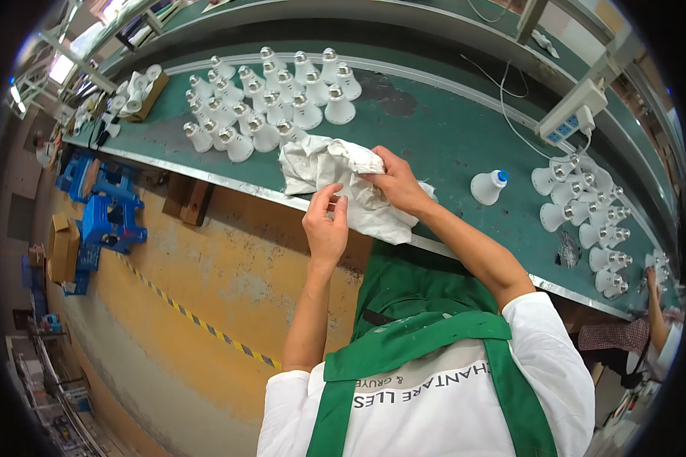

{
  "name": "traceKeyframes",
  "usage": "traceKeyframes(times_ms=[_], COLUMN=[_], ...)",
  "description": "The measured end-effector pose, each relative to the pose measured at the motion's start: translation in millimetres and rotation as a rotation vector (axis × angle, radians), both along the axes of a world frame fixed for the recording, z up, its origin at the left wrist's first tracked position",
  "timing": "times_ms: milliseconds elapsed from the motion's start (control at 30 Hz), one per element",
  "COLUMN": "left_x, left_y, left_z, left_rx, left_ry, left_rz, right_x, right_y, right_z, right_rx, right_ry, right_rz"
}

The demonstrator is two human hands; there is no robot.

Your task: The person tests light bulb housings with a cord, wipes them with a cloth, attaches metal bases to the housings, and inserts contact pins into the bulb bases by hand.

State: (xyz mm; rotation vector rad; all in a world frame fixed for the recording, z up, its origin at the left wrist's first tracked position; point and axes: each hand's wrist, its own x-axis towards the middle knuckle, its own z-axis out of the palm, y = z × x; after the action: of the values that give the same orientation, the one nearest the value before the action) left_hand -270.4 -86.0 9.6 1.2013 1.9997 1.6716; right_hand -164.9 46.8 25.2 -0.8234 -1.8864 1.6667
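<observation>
A crumpled white cloth (381,215) lies over the front edge of the green workbench (434,137). My right hand (395,180) grips a raised fold of this cloth between thumb and fingers. Close to the cloth's left part is my left hand (328,227), its fingers curled and apart with nothing visible between them. A white bulb with a blue cap (488,187) sits on the bench to the right of my right hand. Behind the cloth, several white bulbs with silver caps (307,112) stand upright in a group.
More bulbs (587,206) lie at the right below a power strip (573,114) with a white cable. A cardboard box (149,95) holds white parts at the far left. Blue stools (110,221) stand on the floor. Another person's arm (655,308) reaches in at the far right.
</observation>
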Motion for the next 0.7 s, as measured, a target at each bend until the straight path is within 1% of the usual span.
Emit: traceKeyframes(times_ms=[33,67,100,200,300,333,433,467,567,600,633,700], left_x=[4.0,7.3,11.3,17.5,7.7,4.3,2.5,-0.4,23.6,30.2,37.6,53.8], left_y=[5.6,8.6,13.2,21.8,25.7,27.2,31.8,36.6,44.9,45.5,46.9,50.9], left_z=[0.7,-1.6,-6.3,-17.7,-23.0,-22.6,-18.4,-36.7,-14.1,-11.5,-13.6,-17.0], left_rx=[0.008,-0.064,-0.060,-0.070,-0.053,-0.035,-0.198,-0.161,-0.119,-0.189,-0.161,-0.096], left_ry=[0.062,-0.019,-0.017,-0.021,0.115,0.159,0.029,-0.114,-0.431,-0.450,-0.403,-0.307], left_rz=[-0.016,-0.060,-0.071,-0.118,-0.066,-0.065,-0.128,-0.166,-0.247,-0.300,-0.316,-0.357], right_x=[6.6,12.6,17.7,41.5,59.9,63.2,79.9,85.3,102.8,109.2,115.6,122.0], right_y=[0.5,0.2,-0.5,-4.8,-6.0,-7.5,-12.5,-15.2,-23.0,-24.7,-26.6,-29.3], right_z=[-1.1,-3.2,-4.5,12.0,13.1,10.3,6.0,7.5,14.1,14.1,13.9,5.9], right_rx=[-0.078,-0.155,-0.232,-0.357,-0.452,-0.435,-0.444,-0.449,-0.488,-0.527,-0.563,-0.539], right_ry=[0.084,0.171,0.261,0.217,0.233,0.264,0.240,0.269,0.381,0.429,0.477,0.476], right_rz=[-0.029,-0.055,-0.076,-0.031,0.027,0.002,-0.044,-0.055,-0.104,-0.126,-0.149,-0.215])
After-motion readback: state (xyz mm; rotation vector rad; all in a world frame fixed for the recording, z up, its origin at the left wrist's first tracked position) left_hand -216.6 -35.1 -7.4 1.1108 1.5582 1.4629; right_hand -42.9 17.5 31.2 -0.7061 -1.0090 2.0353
